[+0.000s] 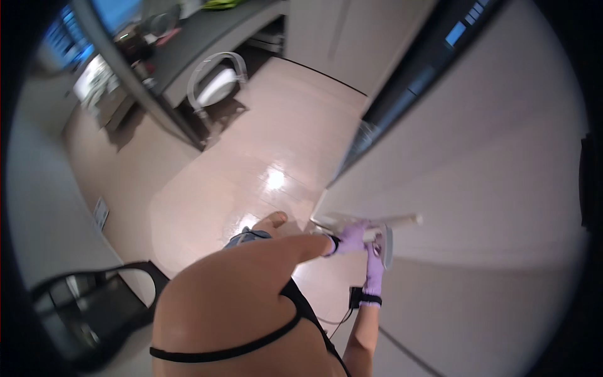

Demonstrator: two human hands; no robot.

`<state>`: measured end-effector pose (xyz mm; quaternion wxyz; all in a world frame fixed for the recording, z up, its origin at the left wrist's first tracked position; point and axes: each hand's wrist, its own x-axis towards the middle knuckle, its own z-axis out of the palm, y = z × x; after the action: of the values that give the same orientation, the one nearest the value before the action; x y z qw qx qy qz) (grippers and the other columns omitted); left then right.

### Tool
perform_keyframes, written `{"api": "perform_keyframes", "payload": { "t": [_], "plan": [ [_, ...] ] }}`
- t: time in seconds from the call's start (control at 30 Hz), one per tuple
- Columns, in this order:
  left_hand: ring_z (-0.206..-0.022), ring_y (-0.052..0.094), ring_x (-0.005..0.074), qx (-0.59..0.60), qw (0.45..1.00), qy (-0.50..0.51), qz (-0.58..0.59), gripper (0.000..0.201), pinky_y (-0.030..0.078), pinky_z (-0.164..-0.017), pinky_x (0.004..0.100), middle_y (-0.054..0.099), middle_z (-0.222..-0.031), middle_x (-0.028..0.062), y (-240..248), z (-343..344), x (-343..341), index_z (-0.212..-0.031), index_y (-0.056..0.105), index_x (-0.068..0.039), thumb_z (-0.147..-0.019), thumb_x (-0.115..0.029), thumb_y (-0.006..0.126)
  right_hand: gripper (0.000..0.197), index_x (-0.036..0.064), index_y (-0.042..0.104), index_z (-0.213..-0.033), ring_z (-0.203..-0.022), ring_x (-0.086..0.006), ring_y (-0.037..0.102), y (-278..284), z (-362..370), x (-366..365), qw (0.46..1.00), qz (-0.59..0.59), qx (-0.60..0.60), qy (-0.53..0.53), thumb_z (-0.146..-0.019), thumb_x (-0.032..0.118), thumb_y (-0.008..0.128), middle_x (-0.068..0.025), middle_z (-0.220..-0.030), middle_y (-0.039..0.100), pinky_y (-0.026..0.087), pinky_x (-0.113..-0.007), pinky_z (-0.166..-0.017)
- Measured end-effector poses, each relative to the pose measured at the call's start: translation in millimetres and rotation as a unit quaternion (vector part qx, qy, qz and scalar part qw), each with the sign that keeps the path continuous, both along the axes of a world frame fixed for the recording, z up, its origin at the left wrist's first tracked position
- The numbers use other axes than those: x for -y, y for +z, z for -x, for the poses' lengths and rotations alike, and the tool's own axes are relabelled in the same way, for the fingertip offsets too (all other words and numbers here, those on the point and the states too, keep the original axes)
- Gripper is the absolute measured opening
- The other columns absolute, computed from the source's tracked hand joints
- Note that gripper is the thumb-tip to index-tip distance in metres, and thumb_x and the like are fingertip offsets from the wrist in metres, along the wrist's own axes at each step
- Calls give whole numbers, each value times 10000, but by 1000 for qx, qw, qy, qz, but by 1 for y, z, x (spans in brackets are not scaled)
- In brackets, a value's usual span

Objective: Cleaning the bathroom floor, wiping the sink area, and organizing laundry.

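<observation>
Gripping the pale handle (396,221) low on the white door (477,157) with your gloved left hand (352,239) closed around it and your right hand (375,267) wrapped just below, you risk slipping if you yank.

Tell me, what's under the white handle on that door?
Under the white door handle sits a purple-gloved right hand; the left hand grips its near end. The latch is covered.
</observation>
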<state>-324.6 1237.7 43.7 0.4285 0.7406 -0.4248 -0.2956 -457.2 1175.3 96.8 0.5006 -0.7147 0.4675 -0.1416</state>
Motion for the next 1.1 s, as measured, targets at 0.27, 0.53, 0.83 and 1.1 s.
{"api": "perform_keyframes", "payload": {
  "t": [0.27,0.53,0.83,1.1],
  "plan": [
    [-917,582,365,-22,986,-150,-66,524,465,-776,453,600,-1028,179,34,-52,-104,-1158,551,-90,-719,-370,602,649,-33,344,-1337,-1270,-253,349,27,-18,-32,997,8,-5,-71,-806,159,664,-169,-1404,348,228,-370,-1077],
    [-792,608,384,-3,956,68,-284,516,470,-704,452,639,-803,211,-26,-166,-388,-881,667,-22,-717,-502,575,469,5,490,-1210,-841,-232,601,-84,-14,-90,978,-73,51,-186,-851,290,588,-174,-1080,592,519,-335,-706],
    [-825,621,321,-179,876,197,-402,570,480,-716,412,651,-871,171,-57,-194,-708,-904,683,-47,-687,-569,607,428,-5,605,-1041,-777,-189,593,-230,-126,-202,859,-114,-297,401,-863,382,565,-136,-921,643,485,-317,-634],
    [-866,609,190,-489,780,232,-313,521,461,-718,327,663,-945,40,-124,-163,-871,-965,683,-128,-705,-575,617,534,21,657,-968,-798,-253,619,-252,-329,-383,753,57,-354,551,-816,519,538,-147,-863,657,470,-353,-720]
  ]
}}
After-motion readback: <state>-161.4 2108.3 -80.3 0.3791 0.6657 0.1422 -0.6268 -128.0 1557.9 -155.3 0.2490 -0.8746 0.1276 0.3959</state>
